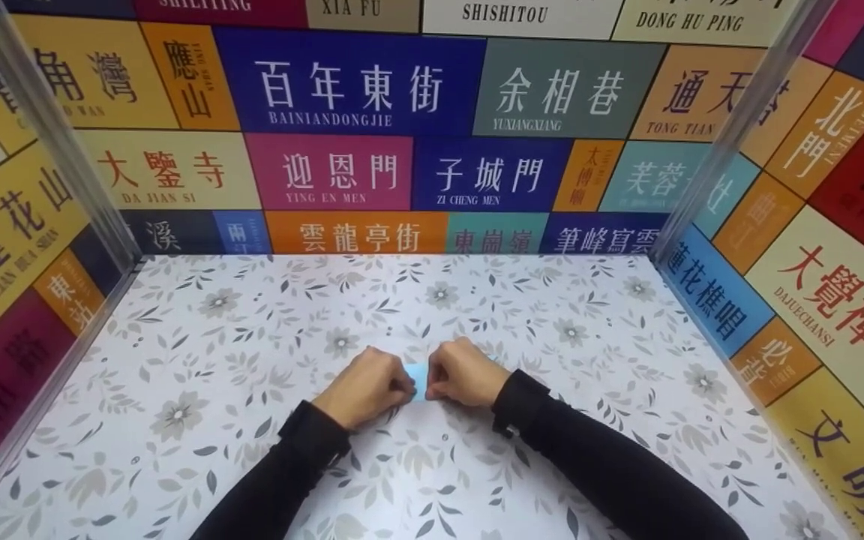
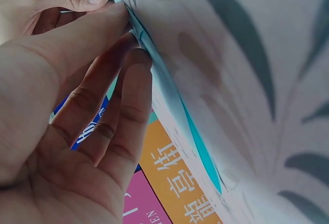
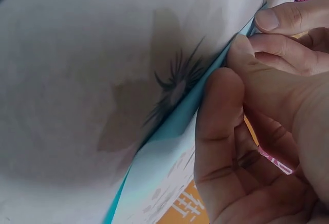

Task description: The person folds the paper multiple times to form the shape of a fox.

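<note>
A small piece of light blue paper [image 1: 418, 382] lies low over the patterned table, seen between the two hands; most of it is hidden behind them. The left hand [image 1: 368, 384] pinches its left side between thumb and fingers. On the other side the right hand [image 1: 466, 373] pinches it, knuckles up. Seen edge-on in the left wrist view, the paper [image 2: 198, 142] runs as a thin teal strip close to the table surface. In the right wrist view a folded-looking strip of the paper [image 3: 177, 118] stretches out past the fingertips, and both thumbs sit near each other.
A white table [image 1: 289, 472] with a grey leaf and flower print lies under the hands. Walls covered with coloured sign panels [image 1: 349, 86] rise at the back and both sides. Clear corner posts [image 1: 732, 127] stand where the walls meet.
</note>
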Demonstrator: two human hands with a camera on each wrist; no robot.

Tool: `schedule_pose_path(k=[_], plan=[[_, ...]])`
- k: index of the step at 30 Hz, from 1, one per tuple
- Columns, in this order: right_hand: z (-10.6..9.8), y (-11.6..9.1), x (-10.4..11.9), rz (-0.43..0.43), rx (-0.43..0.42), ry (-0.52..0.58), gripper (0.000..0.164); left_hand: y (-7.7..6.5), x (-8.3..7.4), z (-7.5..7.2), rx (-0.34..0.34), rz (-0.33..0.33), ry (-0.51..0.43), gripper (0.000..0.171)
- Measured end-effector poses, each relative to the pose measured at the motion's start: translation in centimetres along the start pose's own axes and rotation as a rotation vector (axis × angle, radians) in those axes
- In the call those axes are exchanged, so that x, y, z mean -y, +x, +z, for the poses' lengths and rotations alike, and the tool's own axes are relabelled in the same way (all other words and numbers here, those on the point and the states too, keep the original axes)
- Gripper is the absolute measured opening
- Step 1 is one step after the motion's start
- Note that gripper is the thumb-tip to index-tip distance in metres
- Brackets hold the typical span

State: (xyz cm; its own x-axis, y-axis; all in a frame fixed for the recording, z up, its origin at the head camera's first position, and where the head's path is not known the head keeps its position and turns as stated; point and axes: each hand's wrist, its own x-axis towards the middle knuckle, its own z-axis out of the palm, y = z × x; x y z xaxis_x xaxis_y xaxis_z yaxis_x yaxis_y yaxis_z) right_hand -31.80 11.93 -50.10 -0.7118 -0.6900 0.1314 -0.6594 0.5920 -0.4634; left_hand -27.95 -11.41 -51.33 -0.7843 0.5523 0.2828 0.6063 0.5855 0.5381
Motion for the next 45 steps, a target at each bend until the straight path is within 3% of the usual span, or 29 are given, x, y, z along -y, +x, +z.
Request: schedule_pose_path(k=[14, 23, 32, 45], plan=[[-0.1, -0.3, -0.1, 0.019, 0.02, -0.033, 0.015, -0.1, 0.1, 0.1, -0.019, 0.003, 0.001, 0.018], [-0.2, -0.8, -0.4, 0.058, 0.047, -0.026, 0.015, -0.4, 0.0, 0.1, -0.011, -0.047, -0.014, 0.013], [-0.8, -1.2, -1.1, 0.048, 0.022, -0.029, 0.016, 0.0, 0.0, 0.3, -0.021, -0.035, -0.006, 0.01], [-1.1, -1.2, -2.0, 0.012, 0.059, -0.011, 0.014, 0.0, 0.1, 0.3, -0.02, -0.022, 0.029, 0.011]])
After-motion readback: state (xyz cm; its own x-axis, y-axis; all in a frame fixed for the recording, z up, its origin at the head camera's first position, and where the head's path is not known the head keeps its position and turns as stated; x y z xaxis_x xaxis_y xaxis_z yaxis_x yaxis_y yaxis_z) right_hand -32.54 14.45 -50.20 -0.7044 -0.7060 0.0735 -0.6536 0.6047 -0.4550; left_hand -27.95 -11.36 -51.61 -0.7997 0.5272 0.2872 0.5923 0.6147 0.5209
